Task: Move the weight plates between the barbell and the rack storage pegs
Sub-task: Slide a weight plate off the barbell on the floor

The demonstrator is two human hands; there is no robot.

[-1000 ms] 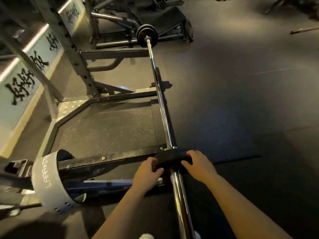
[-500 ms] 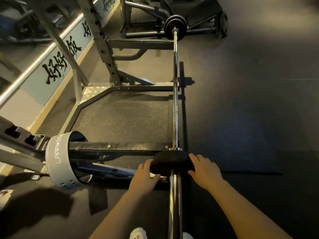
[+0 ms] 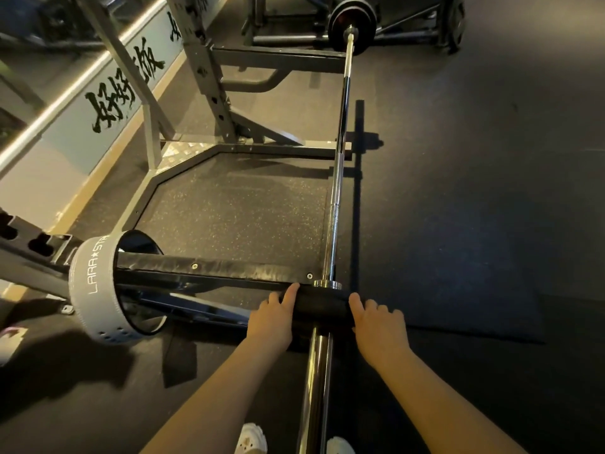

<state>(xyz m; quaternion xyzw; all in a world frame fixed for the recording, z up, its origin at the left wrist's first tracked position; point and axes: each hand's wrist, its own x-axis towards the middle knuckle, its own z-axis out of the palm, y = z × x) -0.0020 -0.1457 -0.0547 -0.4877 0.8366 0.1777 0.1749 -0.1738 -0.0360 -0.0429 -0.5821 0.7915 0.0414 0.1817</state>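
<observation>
A chrome barbell point(image 3: 337, 178) runs away from me across the rack's safety arms. On its near sleeve point(image 3: 316, 388) sits a small black weight plate point(image 3: 322, 307), pushed up against the collar. My left hand point(image 3: 273, 321) grips the plate's left edge. My right hand point(image 3: 379, 329) grips its right edge. Black plates point(image 3: 352, 26) are loaded on the bar's far end.
A grey lifting belt point(image 3: 93, 283) is looped round the near padded safety arm point(image 3: 212, 268). Grey rack uprights point(image 3: 206, 70) stand at the left beside a wall with black characters. A speckled rubber platform point(image 3: 235, 214) lies inside the rack. My white shoes point(image 3: 250, 439) are below.
The view has swung so the bar points straight ahead. Both hands have stayed on the near plate's edges, which now sits against the collar.
</observation>
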